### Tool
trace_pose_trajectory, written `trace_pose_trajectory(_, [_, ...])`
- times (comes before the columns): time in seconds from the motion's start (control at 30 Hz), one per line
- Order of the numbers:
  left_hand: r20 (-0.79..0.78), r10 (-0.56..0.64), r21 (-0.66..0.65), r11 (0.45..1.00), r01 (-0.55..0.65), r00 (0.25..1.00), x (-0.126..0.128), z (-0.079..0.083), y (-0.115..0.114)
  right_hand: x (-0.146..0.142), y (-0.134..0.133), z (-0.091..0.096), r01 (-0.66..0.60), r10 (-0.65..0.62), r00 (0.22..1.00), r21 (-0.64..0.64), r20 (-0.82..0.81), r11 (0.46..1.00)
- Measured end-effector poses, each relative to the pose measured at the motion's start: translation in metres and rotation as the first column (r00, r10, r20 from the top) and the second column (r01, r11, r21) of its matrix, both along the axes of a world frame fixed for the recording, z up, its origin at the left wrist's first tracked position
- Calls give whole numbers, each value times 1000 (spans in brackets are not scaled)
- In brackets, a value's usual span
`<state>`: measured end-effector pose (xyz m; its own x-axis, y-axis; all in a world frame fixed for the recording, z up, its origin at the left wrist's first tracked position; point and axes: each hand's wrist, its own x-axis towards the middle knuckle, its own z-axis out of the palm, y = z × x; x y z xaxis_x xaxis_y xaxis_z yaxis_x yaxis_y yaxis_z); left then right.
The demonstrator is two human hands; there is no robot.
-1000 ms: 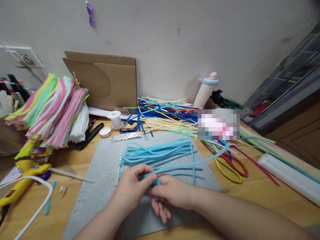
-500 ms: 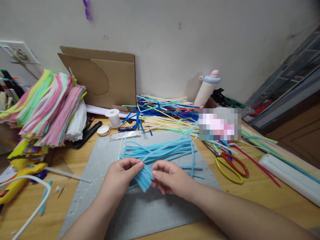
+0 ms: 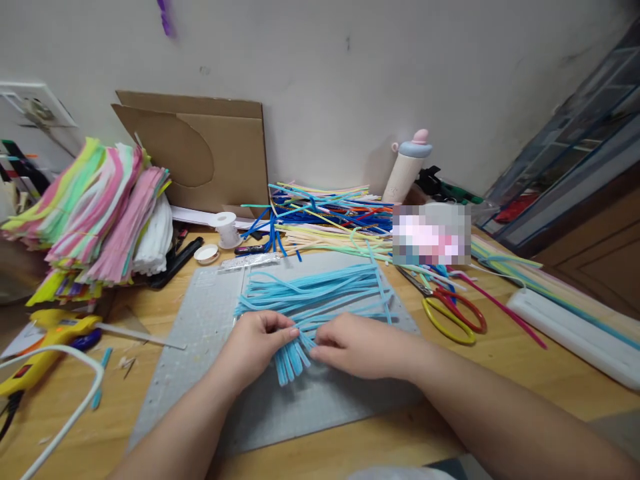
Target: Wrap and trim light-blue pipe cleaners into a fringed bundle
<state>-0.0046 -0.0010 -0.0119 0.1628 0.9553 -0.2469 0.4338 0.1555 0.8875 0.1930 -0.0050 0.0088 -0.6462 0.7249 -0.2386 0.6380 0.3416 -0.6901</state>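
My left hand [image 3: 263, 340] pinches a small bunch of light blue pipe cleaners [image 3: 291, 363] between thumb and fingers. Their near ends fan out toward me, below the fingertips. Close by on the right, my right hand [image 3: 350, 347] has its fingers bent together at the bunch's edge, on a light blue strand; its fingertips are partly hidden. Beyond both hands, a pile of light blue pipe cleaners [image 3: 310, 287] lies across the grey cutting mat [image 3: 195, 327], with one strand set crosswise over its right end.
Scissors [image 3: 450, 310] with red and yellow handles lie right of the mat, near a white power strip [image 3: 570, 340]. At left are a yellow glue gun [image 3: 45, 353] and bundled coloured pipe cleaners [image 3: 95, 220]. Behind stand cardboard [image 3: 235, 153], a white spool [image 3: 227, 230] and a bottle [image 3: 405, 170].
The bunch's ends have spread from a tight cluster into a fan. My right hand has turned more palm-down and dropped onto the strands beside it. The view has shifted slightly.
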Motion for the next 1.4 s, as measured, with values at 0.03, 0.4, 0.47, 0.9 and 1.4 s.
trace_pose_trajectory(0.03, [-39,-15,32,999,16,999,1,-2,-1,2,-3,5,-56,51,998,149,34,987])
trace_pose_trajectory(0.4, [-548,26,486,823,293,836,14,-14,-6,-8,5,-25,71,-59,997,401,-43,913])
trace_pose_trajectory(0.47, [-591,34,470,827,309,806,15,-13,-9,-8,7,-30,55,-55,998,365,-11,929])
trace_pose_trajectory(0.9, [-479,-212,237,903,358,852,2,-1,-12,-9,-4,-20,98,-160,955,244,249,965])
trace_pose_trajectory(1.4, [-611,-200,254,866,430,766,10,10,-35,-10,-12,-11,55,-120,951,227,286,972])
